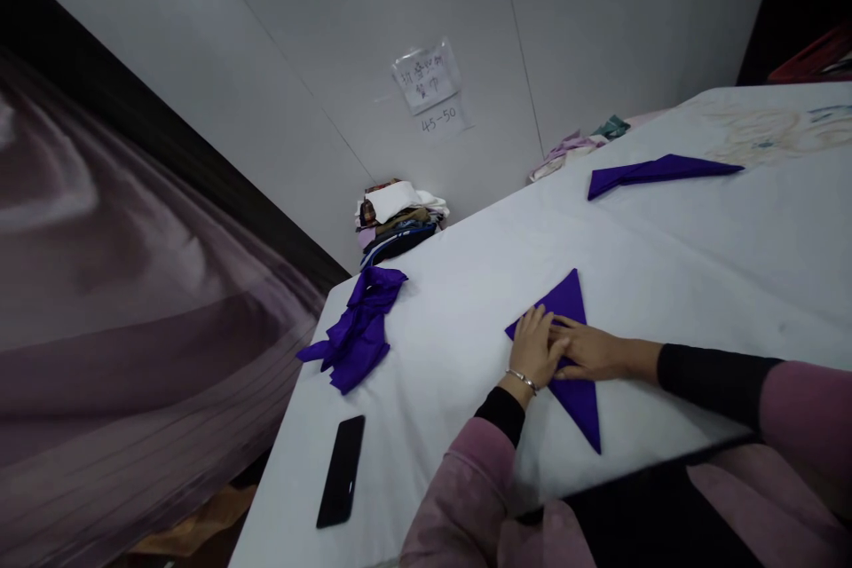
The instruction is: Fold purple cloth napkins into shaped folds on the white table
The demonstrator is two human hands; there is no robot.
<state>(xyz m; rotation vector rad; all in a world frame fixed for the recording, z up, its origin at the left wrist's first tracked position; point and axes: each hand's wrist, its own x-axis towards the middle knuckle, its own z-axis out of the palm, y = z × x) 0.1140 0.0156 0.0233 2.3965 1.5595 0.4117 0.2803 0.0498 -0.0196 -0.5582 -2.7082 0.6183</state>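
White tablecloth (453, 328) spreads below a pale wall (299, 0), where a handwritten sign (427, 80) hangs above a pile of fabrics (399, 222). At the near edge, a person works on a purple cloth (578, 399) lying flat in a pointed, triangular fold. The left hand (532, 344) rests palm down on it, fingers straight and close together; the right hand (589, 350) meets it from the side, fingers slightly apart, their tips partly covered, so whether they pinch the fabric cannot be told. Work looks partly done: a narrow folded purple piece (658, 170) lies at the far side, apparently complete, the cloth underhand seems midway, and a crumpled purple heap (359, 337), its count unclear, lies unfolded beyond a dark phone (341, 472).
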